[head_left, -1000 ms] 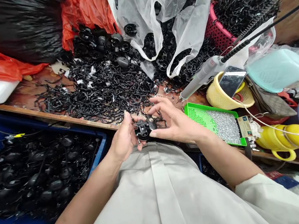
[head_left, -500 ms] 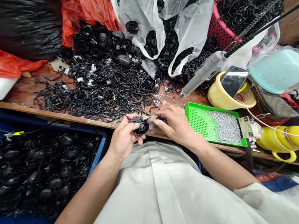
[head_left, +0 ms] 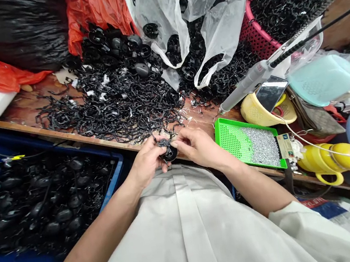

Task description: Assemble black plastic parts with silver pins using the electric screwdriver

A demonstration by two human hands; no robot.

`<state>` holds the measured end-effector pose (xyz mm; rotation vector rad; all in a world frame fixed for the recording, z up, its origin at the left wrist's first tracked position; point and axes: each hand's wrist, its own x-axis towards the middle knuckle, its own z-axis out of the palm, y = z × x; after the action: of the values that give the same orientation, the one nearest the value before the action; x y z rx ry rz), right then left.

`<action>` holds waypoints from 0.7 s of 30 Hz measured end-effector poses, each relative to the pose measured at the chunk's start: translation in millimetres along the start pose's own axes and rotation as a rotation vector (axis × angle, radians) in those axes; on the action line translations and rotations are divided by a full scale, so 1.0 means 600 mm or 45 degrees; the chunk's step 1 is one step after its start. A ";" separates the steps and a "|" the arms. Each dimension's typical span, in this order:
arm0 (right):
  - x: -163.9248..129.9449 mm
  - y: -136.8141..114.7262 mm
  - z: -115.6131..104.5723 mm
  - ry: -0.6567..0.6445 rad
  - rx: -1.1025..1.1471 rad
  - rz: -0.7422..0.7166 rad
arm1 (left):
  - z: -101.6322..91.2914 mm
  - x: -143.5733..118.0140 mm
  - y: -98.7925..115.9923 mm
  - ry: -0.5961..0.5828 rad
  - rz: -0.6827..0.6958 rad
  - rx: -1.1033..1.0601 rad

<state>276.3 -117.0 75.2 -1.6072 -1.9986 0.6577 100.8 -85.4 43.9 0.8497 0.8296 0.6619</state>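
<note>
At the table's front edge, my left hand (head_left: pixel 147 161) is closed on a round black plastic part (head_left: pixel 168 150) with a dark piece across its top. My right hand (head_left: pixel 196 146) meets it from the right, thumb and fingers pinched at the part's edge; whatever small piece is between them is hidden. Just beyond both hands lies a heap of thin black plastic strips (head_left: pixel 117 100). To the right of my right hand stands a green tray (head_left: pixel 234 141) with many small silvery screws (head_left: pixel 263 146) in its right half.
A grey electric screwdriver (head_left: pixel 244 86) hangs on a coiled cord above the tray. Behind the heap are round black parts (head_left: pixel 115 45) and a clear plastic bag (head_left: pixel 161 0). A blue crate (head_left: pixel 115 176) of black parts stands left; a yellow basket (head_left: pixel 253 112) holds a phone.
My right hand has moved left from the tabletop to the black part, and its fingers have closed at the part's edge. My left hand still holds the part.
</note>
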 end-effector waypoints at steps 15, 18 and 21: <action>-0.032 0.079 -0.036 0.231 -0.323 -0.031 | -0.011 0.002 0.006 0.054 -0.039 -0.084; -0.029 0.088 -0.033 0.013 -0.525 -0.077 | -0.009 0.002 0.009 0.021 -0.041 -0.128; -0.018 0.094 -0.020 -0.099 -0.602 -0.107 | -0.006 0.001 0.012 -0.004 -0.057 -0.153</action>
<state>328.1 -115.8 47.6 -1.7595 -2.3936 0.2237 97.1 -79.9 48.5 0.7220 0.7960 0.6643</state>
